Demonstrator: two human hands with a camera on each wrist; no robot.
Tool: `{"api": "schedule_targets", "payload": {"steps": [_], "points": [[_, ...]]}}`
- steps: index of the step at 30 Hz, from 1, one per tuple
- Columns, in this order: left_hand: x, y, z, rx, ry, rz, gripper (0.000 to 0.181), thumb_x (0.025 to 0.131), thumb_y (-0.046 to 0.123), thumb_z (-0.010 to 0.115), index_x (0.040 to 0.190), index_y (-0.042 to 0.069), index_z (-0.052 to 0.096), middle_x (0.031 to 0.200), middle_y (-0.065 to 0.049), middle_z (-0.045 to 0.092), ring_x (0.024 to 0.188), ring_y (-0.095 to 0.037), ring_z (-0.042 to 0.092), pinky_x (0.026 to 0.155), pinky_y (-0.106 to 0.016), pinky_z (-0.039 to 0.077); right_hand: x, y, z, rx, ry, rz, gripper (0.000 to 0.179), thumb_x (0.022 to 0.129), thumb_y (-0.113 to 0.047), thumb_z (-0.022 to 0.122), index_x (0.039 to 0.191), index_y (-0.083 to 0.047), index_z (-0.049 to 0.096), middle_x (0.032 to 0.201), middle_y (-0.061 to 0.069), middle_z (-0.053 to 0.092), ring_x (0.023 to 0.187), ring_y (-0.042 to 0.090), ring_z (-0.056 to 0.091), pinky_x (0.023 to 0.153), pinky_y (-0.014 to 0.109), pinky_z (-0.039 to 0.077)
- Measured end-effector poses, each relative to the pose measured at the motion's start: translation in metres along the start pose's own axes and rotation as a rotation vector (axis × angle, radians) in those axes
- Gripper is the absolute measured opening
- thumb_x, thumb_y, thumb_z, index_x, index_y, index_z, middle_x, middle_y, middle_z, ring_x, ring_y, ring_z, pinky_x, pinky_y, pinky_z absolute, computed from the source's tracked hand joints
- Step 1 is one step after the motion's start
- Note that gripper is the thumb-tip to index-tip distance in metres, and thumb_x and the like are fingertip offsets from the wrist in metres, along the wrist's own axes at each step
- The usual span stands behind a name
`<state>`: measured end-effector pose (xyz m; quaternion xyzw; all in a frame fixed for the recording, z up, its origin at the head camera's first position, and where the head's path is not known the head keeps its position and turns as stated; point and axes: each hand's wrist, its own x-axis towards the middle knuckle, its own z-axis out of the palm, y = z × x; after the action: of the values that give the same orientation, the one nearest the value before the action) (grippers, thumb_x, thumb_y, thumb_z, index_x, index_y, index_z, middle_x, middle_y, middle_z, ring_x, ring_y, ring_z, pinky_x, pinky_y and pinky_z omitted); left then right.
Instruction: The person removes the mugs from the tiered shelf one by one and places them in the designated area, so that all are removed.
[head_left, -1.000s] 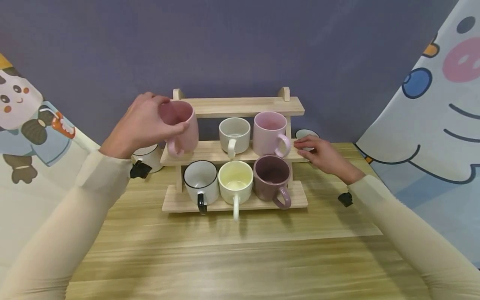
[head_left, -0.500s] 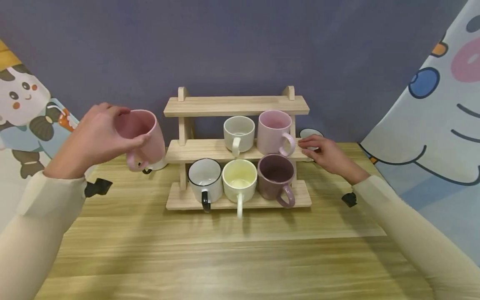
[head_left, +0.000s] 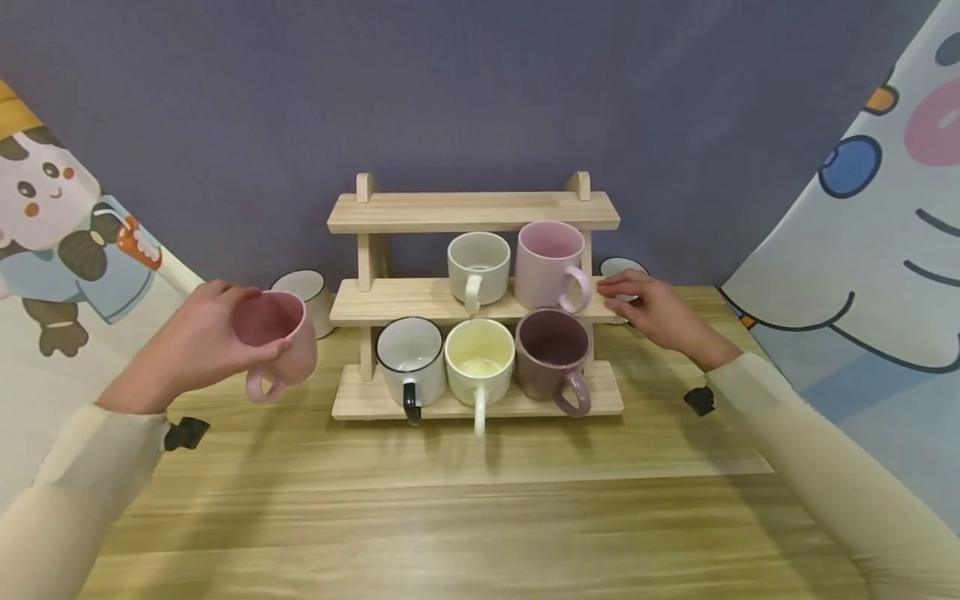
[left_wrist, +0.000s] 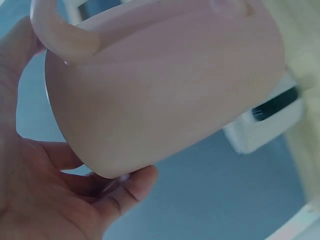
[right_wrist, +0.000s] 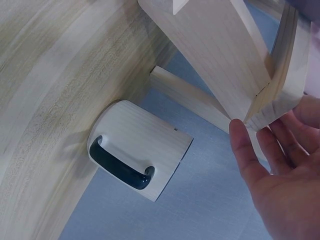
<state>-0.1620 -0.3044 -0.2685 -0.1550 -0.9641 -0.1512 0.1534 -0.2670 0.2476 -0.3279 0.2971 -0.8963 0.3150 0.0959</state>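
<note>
My left hand (head_left: 206, 342) grips a pink mug (head_left: 298, 354) from its rim, thumb on the near side and fingers on the far side. The mug is left of the wooden display rack (head_left: 472, 212), tilted, with its handle hanging toward me. In the left wrist view the mug's wall (left_wrist: 165, 85) fills much of the picture. My right hand (head_left: 656, 312) holds the right end of the rack's middle shelf (right_wrist: 282, 85) between thumb and fingertips. That shelf carries a white mug (head_left: 477, 271) and a lilac-pink mug (head_left: 550, 267).
Along the bottom shelf stand a black-rimmed white mug (head_left: 408, 358), a pale yellow mug (head_left: 480, 358) and a plum mug (head_left: 551, 354). Black-rimmed white mugs flank the rack on the table, one at left (head_left: 307, 296), one behind my right hand (right_wrist: 140, 150). A dark backdrop (head_left: 480, 92) rises behind.
My left hand has carried the pink mug off the middle shelf, leftward and then down toward me. My right hand has stayed at the shelf's end. The view has shifted slightly.
</note>
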Motion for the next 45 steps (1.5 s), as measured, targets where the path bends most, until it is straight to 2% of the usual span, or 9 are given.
{"api": "schedule_targets", "payload": {"steps": [7, 15, 19, 24, 28, 32, 36, 40, 45], "points": [[-0.012, -0.013, 0.035, -0.015, -0.002, 0.027, 0.062, 0.066, 0.034, 0.082, 0.105, -0.010, 0.060, 0.098, -0.023, 0.056, 0.089, -0.034, 0.048, 0.068, -0.046, 0.041, 0.000, 0.001, 0.000, -0.022, 0.008, -0.013, 0.025, 0.091, -0.004, 0.062, 0.115, 0.005, 0.064, 0.119, 0.014, 0.058, 0.107, 0.031, 0.056, 0.084, 0.047, 0.048], [-0.017, -0.019, 0.049, -0.026, -0.062, 0.023, 0.065, 0.066, 0.032, 0.083, 0.108, -0.010, 0.059, 0.100, -0.024, 0.055, 0.088, -0.035, 0.050, 0.069, -0.047, 0.044, 0.001, 0.001, 0.000, -0.007, 0.004, -0.006, 0.025, 0.091, -0.002, 0.062, 0.115, 0.005, 0.064, 0.119, 0.014, 0.058, 0.107, 0.029, 0.056, 0.082, 0.042, 0.050], [-0.018, -0.020, 0.051, -0.030, -0.088, 0.018, 0.063, 0.066, 0.033, 0.084, 0.107, -0.009, 0.060, 0.099, -0.024, 0.055, 0.088, -0.035, 0.050, 0.070, -0.047, 0.044, 0.001, 0.001, 0.001, -0.007, 0.008, -0.007, 0.025, 0.090, -0.002, 0.063, 0.115, 0.005, 0.064, 0.119, 0.014, 0.059, 0.107, 0.029, 0.057, 0.082, 0.042, 0.050], [-0.017, -0.023, 0.053, -0.027, -0.085, 0.031, 0.059, 0.066, 0.033, 0.083, 0.104, -0.007, 0.062, 0.095, -0.020, 0.057, 0.084, -0.031, 0.052, 0.068, -0.044, 0.045, 0.001, 0.000, 0.001, -0.021, 0.013, -0.011, 0.026, 0.090, -0.002, 0.063, 0.115, 0.005, 0.064, 0.118, 0.013, 0.059, 0.105, 0.030, 0.058, 0.083, 0.044, 0.049], [-0.018, -0.026, 0.056, -0.033, -0.060, 0.041, 0.060, 0.070, 0.034, 0.082, 0.106, -0.009, 0.060, 0.097, -0.021, 0.058, 0.086, -0.033, 0.053, 0.069, -0.045, 0.046, 0.001, 0.000, 0.001, -0.042, 0.026, -0.040, 0.024, 0.089, 0.000, 0.063, 0.113, 0.006, 0.065, 0.117, 0.014, 0.060, 0.110, 0.030, 0.055, 0.085, 0.045, 0.046], [-0.023, -0.027, 0.056, -0.052, 0.000, 0.037, 0.070, 0.068, 0.036, 0.084, 0.112, -0.011, 0.056, 0.105, -0.026, 0.056, 0.094, -0.040, 0.051, 0.075, -0.051, 0.044, 0.001, 0.001, 0.001, -0.041, 0.025, -0.039, 0.024, 0.089, 0.000, 0.063, 0.112, 0.006, 0.065, 0.117, 0.014, 0.060, 0.111, 0.031, 0.053, 0.086, 0.045, 0.045], [-0.025, -0.028, 0.050, -0.052, 0.014, -0.006, 0.084, 0.063, 0.042, 0.087, 0.119, -0.010, 0.052, 0.109, -0.028, 0.055, 0.097, -0.042, 0.050, 0.076, -0.054, 0.041, 0.001, 0.001, 0.001, -0.034, 0.021, -0.037, 0.024, 0.089, 0.000, 0.063, 0.112, 0.006, 0.065, 0.118, 0.015, 0.060, 0.111, 0.032, 0.053, 0.085, 0.046, 0.045], [-0.023, -0.030, 0.046, -0.036, -0.036, -0.067, 0.090, 0.065, 0.046, 0.085, 0.122, -0.012, 0.048, 0.112, -0.033, 0.053, 0.097, -0.046, 0.050, 0.077, -0.058, 0.042, 0.001, 0.000, 0.000, -0.037, 0.016, -0.033, 0.024, 0.090, -0.001, 0.062, 0.113, 0.006, 0.065, 0.118, 0.015, 0.059, 0.112, 0.032, 0.052, 0.085, 0.048, 0.045], [-0.019, -0.033, 0.043, -0.017, -0.076, -0.134, 0.091, 0.069, 0.045, 0.082, 0.124, -0.017, 0.043, 0.118, -0.037, 0.048, 0.105, -0.051, 0.044, 0.085, -0.063, 0.037, 0.001, 0.000, 0.000, -0.035, 0.005, -0.021, 0.025, 0.092, -0.004, 0.061, 0.114, 0.006, 0.064, 0.118, 0.015, 0.059, 0.111, 0.032, 0.054, 0.085, 0.049, 0.046]]}}
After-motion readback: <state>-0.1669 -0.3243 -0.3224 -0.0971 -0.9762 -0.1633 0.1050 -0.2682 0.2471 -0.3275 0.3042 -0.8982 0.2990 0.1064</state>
